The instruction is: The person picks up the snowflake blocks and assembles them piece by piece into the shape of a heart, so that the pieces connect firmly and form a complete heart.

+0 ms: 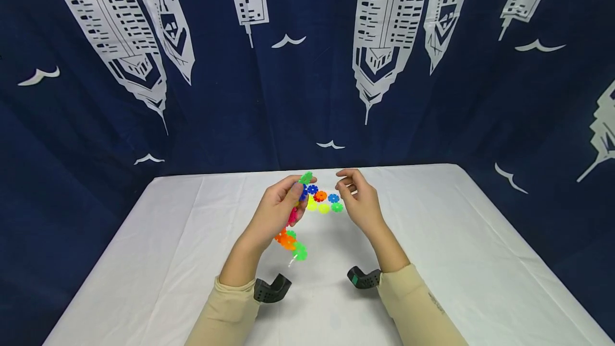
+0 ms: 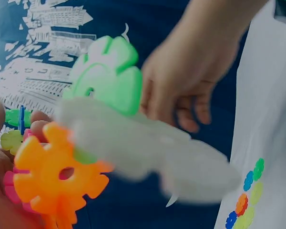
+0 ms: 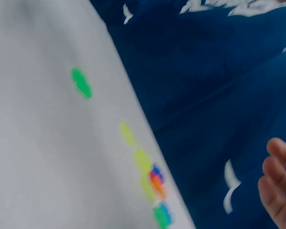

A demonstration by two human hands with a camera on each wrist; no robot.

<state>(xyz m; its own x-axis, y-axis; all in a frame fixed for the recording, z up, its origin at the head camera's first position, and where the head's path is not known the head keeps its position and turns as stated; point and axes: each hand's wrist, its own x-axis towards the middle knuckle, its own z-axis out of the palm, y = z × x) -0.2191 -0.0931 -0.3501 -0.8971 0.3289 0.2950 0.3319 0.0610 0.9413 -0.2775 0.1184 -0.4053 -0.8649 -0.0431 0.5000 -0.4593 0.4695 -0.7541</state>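
A chain of interlocking plastic flower discs hangs from my left hand, its thumb and fingers gripping the upper part. Green, blue, pink and orange discs show along the chain, with a green one at the top. Large in the left wrist view are an orange disc, a green disc and a blurred whitish disc at the chain's lower end. To the right, apart from the chain, is my right hand, its fingers loosely bent and nothing seen in them.
Loose flower discs lie on the white table beyond and between the hands, among them a light blue one, a yellow one and an orange one. A dark blue patterned curtain hangs behind the table's far edge.
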